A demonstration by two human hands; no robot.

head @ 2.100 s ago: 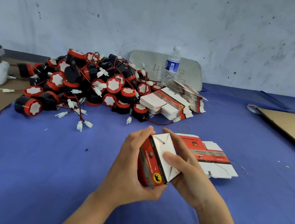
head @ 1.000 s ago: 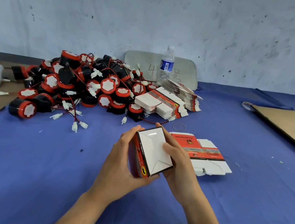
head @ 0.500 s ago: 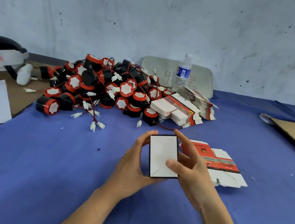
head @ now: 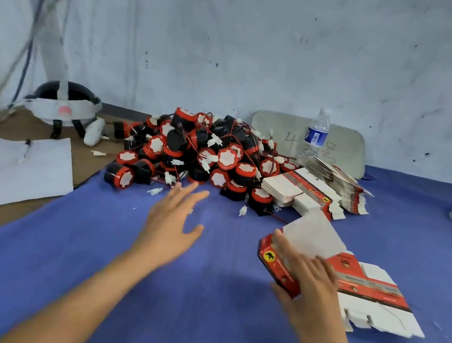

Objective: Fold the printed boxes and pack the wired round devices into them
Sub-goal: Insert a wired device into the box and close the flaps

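My right hand (head: 309, 282) holds a folded red-and-white printed box (head: 299, 251) just above the blue cloth, white face up, motion-blurred. My left hand (head: 172, 223) is free, fingers spread, stretched out over the cloth just short of a pile of black-and-red round devices (head: 207, 154) with red wires and white plugs. A flat unfolded box blank (head: 376, 294) lies under and to the right of the held box. Two stacks of flat blanks (head: 318, 190) sit right of the pile.
A water bottle (head: 315, 134) stands behind the blanks, in front of a grey board (head: 347, 147). At the left, a white sheet with a pen (head: 13, 167) and a headset (head: 62, 107) rest on brown cardboard. Blue cloth (head: 199, 313) covers the table.
My left hand let go of the box and reached forward toward the device pile. My right hand carried the box to the right and down. The view tilted up and left.
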